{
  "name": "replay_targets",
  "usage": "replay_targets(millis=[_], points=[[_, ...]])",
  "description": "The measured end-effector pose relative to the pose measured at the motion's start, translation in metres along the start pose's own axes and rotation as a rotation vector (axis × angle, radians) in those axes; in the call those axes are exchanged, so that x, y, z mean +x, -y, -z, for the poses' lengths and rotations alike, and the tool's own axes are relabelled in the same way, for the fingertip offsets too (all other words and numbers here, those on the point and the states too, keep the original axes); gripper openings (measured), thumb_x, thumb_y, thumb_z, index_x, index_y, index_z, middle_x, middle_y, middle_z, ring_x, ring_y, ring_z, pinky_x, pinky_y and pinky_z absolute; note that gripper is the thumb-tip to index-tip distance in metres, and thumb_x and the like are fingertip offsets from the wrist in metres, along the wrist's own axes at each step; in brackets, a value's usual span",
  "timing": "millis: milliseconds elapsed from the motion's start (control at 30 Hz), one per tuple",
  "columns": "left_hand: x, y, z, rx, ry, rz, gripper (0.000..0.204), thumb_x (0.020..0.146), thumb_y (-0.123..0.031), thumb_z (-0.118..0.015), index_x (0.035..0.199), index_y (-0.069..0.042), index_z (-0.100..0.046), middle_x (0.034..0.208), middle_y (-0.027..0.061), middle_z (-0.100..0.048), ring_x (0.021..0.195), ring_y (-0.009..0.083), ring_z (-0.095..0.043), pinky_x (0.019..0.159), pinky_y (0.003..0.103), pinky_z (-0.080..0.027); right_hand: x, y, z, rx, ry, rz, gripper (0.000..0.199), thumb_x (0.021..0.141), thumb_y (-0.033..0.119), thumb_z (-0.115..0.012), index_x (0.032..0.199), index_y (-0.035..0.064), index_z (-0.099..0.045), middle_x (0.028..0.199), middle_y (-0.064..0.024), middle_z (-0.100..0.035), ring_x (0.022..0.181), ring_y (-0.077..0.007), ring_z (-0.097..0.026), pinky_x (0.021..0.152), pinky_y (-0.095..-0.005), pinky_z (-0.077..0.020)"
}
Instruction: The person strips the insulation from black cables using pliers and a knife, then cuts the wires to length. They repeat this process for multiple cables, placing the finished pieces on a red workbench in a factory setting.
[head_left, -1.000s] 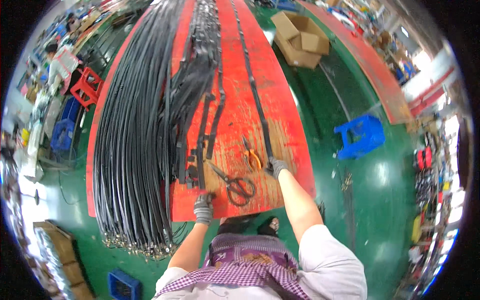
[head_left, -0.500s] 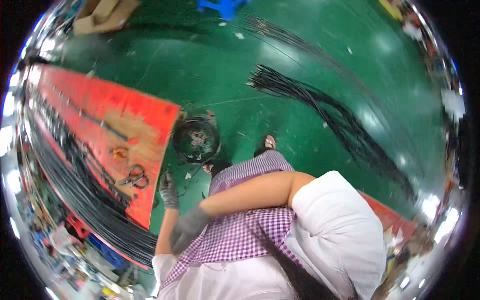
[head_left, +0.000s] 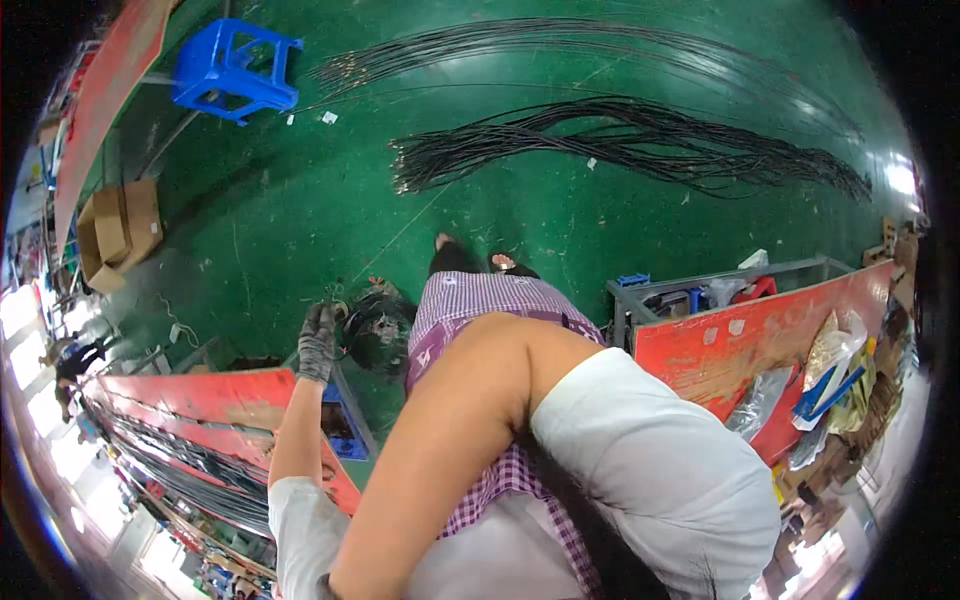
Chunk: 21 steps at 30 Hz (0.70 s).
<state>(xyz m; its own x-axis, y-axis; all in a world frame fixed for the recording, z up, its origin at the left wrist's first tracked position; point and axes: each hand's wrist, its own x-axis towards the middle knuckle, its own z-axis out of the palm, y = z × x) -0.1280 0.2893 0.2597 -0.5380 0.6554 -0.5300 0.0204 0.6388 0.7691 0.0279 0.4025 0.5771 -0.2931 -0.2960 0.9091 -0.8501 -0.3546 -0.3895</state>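
My left hand (head_left: 317, 343), in a grey glove, hangs just past the end of the red-topped bench (head_left: 215, 392). Its fingers point away from me, stretched out, and I see nothing held in them. Beside it on the floor sits a round black bin (head_left: 378, 332) with scraps inside. My right forearm (head_left: 425, 450) crosses my body toward the lower left. Only a dark edge of its glove shows at the bottom of the picture; the hand itself is cut off. Long black cables (head_left: 190, 460) lie along the bench on my left.
Thick black cables (head_left: 620, 140) lie in a bundle on the green floor, with thinner ones (head_left: 560, 38) farther off. A blue stool (head_left: 228, 75) and an open cardboard box (head_left: 118, 232) stand at the far left. Another red-topped bench (head_left: 690, 355), carrying plastic bags, is at my right.
The view has swung left, so the floor cables, stool and right bench now show more. My right hand has moved down out of the picture; my left stays extended near the bin.
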Motion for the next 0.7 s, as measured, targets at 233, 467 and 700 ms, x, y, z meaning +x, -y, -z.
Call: replay_targets(millis=[233,467,700], points=[[0.106,-0.033,-0.068,1.239,0.549,-0.114,0.040,0.079,-0.013,-0.040,0.118,-0.009,-0.037,0.123,0.0076,-0.034,0.112,0.0205,-0.033,0.090,0.027,-0.032,-0.283,-0.057,0.117,-0.422,-0.645,-1.276,0.026,0.072,0.023,-0.049,0.089,0.0026,-0.053,0.085,-0.0126,-0.057,0.077,-0.0279,-0.053,0.068,-0.0354,-0.0429],[0.164,-0.011,-0.129,0.784,0.232,-0.129,0.026,0.079,-0.019,-0.042,0.100,-0.005,-0.049,0.100,0.0136,-0.052,0.090,0.0294,-0.050,0.077,0.032,-0.041,-0.618,-0.010,0.133,-0.693,-0.865,-2.216,0.032,0.075,0.035,-0.047,0.089,0.0088,-0.057,0.091,-0.0161,-0.056,0.084,-0.0316,-0.053,0.074,-0.0362,-0.0419],[0.233,0.017,-0.216,0.589,0.033,0.273,0.025,0.085,-0.016,-0.033,0.103,-0.007,-0.047,0.097,0.0164,-0.052,0.086,0.0316,-0.051,0.075,0.036,-0.040,-0.835,-0.039,0.225,-0.378,-0.594,-2.699,0.033,0.077,0.036,-0.045,0.095,0.0108,-0.057,0.097,-0.0133,-0.055,0.091,-0.0305,-0.052,0.077,-0.0355,-0.0411]])
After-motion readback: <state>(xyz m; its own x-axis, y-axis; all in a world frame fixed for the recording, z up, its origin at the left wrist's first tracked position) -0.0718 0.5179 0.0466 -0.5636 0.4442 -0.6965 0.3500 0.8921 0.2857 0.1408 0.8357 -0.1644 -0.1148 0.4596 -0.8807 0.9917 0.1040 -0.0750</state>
